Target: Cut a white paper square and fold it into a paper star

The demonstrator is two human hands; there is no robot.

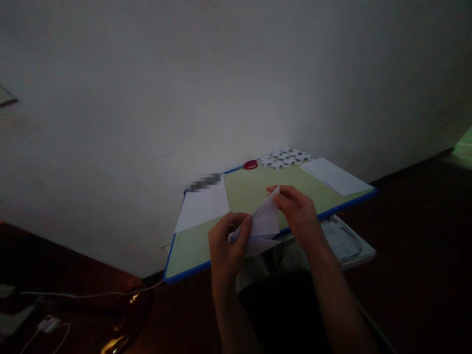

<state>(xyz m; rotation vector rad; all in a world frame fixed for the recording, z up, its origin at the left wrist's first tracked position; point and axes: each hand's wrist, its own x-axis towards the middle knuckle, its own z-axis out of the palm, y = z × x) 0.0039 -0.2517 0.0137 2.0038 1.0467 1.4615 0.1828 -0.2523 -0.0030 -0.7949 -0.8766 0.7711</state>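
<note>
A partly folded sheet of white paper [263,221] is held up between my two hands, just over the near edge of the table. My left hand [228,238] is closed on its left side, thumb pressing on top. With thumb and fingers, my right hand [297,209] pinches the upper right corner, which comes to a point. Creases and a loose lower flap show on the paper. The fingertips behind it are partly hidden.
The light green table [245,189] has a blue rim. On it lie a white sheet [204,206] at left, red-handled scissors [250,165], several folded paper pieces [285,158] at the back and stacked paper [337,177] at right. An open drawer [341,241] juts out below.
</note>
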